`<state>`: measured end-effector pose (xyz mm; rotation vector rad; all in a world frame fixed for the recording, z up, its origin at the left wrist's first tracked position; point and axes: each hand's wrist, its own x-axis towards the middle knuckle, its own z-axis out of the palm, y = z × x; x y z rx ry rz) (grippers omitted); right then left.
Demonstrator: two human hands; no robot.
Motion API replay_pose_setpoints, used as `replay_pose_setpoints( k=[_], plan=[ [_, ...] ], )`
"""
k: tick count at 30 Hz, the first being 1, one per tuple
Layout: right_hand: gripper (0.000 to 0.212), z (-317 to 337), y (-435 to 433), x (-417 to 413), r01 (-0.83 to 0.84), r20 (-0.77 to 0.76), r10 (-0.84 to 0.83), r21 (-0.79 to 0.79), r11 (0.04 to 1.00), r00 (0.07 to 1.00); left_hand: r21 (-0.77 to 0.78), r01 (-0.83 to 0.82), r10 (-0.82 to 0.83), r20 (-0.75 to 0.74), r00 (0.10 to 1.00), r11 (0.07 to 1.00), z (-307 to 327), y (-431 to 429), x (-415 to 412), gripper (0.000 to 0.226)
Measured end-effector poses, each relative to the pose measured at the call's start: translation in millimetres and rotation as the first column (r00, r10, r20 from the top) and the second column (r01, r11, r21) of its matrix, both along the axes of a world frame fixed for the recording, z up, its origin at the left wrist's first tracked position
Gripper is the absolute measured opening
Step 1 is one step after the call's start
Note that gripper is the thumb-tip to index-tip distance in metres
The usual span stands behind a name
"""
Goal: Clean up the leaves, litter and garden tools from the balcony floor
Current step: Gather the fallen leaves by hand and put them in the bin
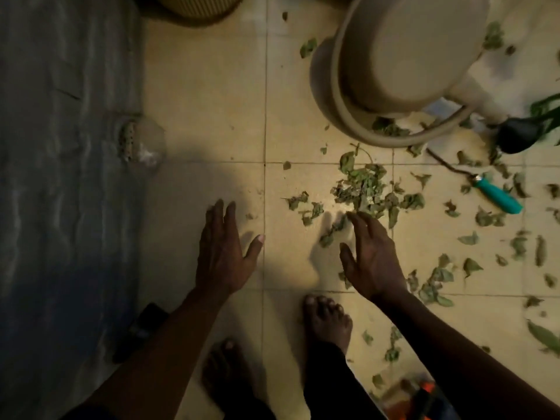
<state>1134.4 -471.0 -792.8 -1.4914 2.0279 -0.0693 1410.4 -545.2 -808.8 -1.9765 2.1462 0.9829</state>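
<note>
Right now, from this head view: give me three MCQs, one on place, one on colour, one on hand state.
1. The garden tool lies:
A) right of the leaf pile
B) on a chair
C) on a shelf

2. Its handle is:
A) red
B) teal
C) yellow

3. The left hand and right hand are:
A) gripping leaves
B) gripping the tool
C) open, holding nothing

Answers:
1. A, it lies on the floor right of the pile.
2. B, the handle reads teal.
3. C, the fingers are spread with nothing held.

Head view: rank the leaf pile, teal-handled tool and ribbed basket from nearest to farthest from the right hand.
1. leaf pile, just ahead of the right hand fingertips.
2. teal-handled tool, farther off to the right.
3. ribbed basket, top edge, left.
</note>
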Motion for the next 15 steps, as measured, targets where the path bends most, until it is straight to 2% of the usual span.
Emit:
replay_pose_setpoints(
  k=[5,9,12,15],
  plan=[
    [0.062,-57.4,-28.3,-19.0,0.115,-0.099,-0.135,-0.182,0.976,0.986,-0.057,-0.186,0.189,0.045,0.981,0.981,-70.5,-14.8,-4.1,0.093],
    [0.066,-93.8,-48.7,-38.8,0.174,-0.138,-0.224,-0.304,0.937,0.965,-0.219,-0.154,0.189,0.147,0.971,0.964,-109.4,-27.0,-39.8,0.091],
    [0.068,-114.6,-60.7,-49.8,0.163,-0.118,-0.222,-0.377,0.912,0.968,-0.298,-0.042,0.081,0.12,0.989,0.954,-118.9,-41.5,-95.6,0.089],
    [0.068,-121.9,-66.8,-49.8,0.182,-0.089,-0.235,-0.398,0.899,0.968,-0.337,0.22,-0.233,0.004,0.973,0.915,-119.9,-43.4,-149.4,0.09]
  ],
)
